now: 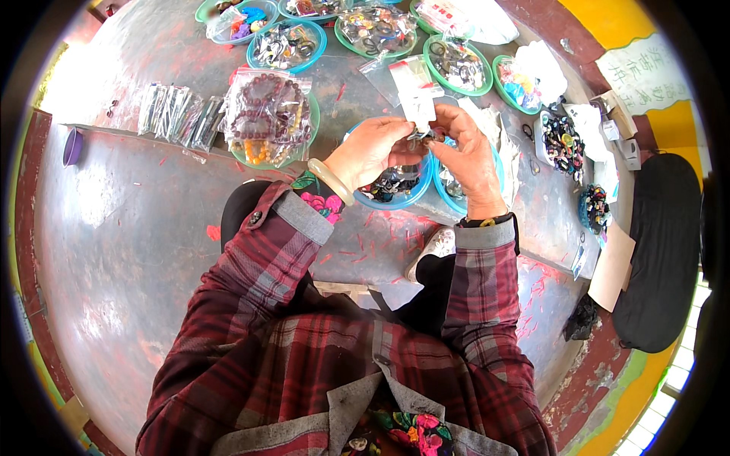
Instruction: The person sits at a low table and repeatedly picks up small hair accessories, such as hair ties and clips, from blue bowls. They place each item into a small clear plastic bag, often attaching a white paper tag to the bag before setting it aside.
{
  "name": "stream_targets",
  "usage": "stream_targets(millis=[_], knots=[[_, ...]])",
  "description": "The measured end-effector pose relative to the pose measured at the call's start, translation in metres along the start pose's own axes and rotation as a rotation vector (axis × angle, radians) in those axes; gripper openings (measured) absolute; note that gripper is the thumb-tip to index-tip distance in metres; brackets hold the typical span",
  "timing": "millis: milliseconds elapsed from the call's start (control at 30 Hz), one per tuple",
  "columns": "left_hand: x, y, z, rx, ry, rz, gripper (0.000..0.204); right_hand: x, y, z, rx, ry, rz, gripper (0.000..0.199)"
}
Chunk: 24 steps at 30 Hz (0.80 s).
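Note:
Both hands meet above two blue bowls, fingers pinched together. My left hand (pixel 371 152), with a pale bangle at the wrist, and my right hand (pixel 470 158) grip a small clear packet with a white card (pixel 417 105). A tiny dark and shiny piece (pixel 426 137) shows between the fingertips; its kind is too small to tell. Below my left hand, one blue bowl (pixel 397 204) holds dark small accessories. The other blue bowl (pixel 456 205) sits under my right hand, its contents partly hidden.
A green bowl (pixel 310 144) with bagged bead bracelets (pixel 266 110) stands left of my hands. Slim packets (pixel 179 114) lie farther left, past a purple cup (pixel 73 147). More bowls of trinkets (pixel 287 45) line the far side. A white box (pixel 561 144) of accessories and black cushion (pixel 658 251) are right.

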<state>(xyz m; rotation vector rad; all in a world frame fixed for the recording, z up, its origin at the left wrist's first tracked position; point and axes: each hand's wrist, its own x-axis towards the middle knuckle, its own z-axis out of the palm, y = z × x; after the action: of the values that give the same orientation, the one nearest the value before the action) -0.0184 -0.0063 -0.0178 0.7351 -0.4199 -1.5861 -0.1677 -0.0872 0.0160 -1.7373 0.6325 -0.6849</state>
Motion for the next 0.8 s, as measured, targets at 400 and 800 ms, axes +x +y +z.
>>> stream_targets(millis=[400,800], knots=[[0.002,0.005,0.001,-0.089,0.000,0.125,0.030,0.000,-0.006,-0.005,-0.111,0.232,-0.039,0.042],[0.000,0.003,0.002,-0.024,-0.004,0.050,0.029,-0.001,-0.007,0.002,-0.240,0.224,-0.103,0.035]])
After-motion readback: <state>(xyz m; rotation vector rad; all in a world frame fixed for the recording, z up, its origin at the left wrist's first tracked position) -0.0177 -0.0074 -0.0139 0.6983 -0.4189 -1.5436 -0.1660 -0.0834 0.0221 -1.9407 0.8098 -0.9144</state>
